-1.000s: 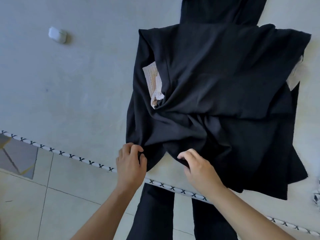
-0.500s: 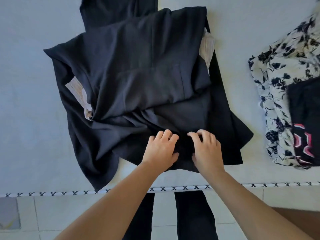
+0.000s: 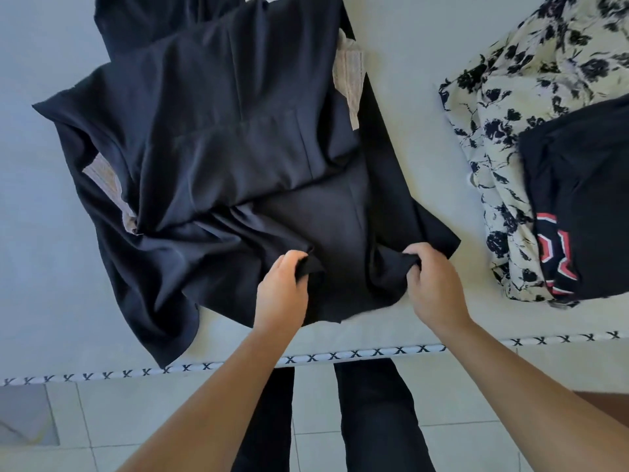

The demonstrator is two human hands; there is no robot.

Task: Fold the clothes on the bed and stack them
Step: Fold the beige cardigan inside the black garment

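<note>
The black garment [image 3: 218, 165] lies rumpled on the bed [image 3: 44, 274], spread from the middle down to the near edge, pale pocket linings showing at its left and far-right sides. The left hand [image 3: 282, 294] has its fingers [image 3: 289, 264] clenched on a bunch of the near hem, and the right hand [image 3: 432, 287] pinches another bunch just beside it. Judging by this, the step is spreading the cloth flat before folding: pull both grips apart evenly and toward the near edge, keep the hem taut, and avoid dragging the twisted left side further. A floral garment [image 3: 503, 107] and a folded dark top [image 3: 585, 199] sit at the right edge.
</note>
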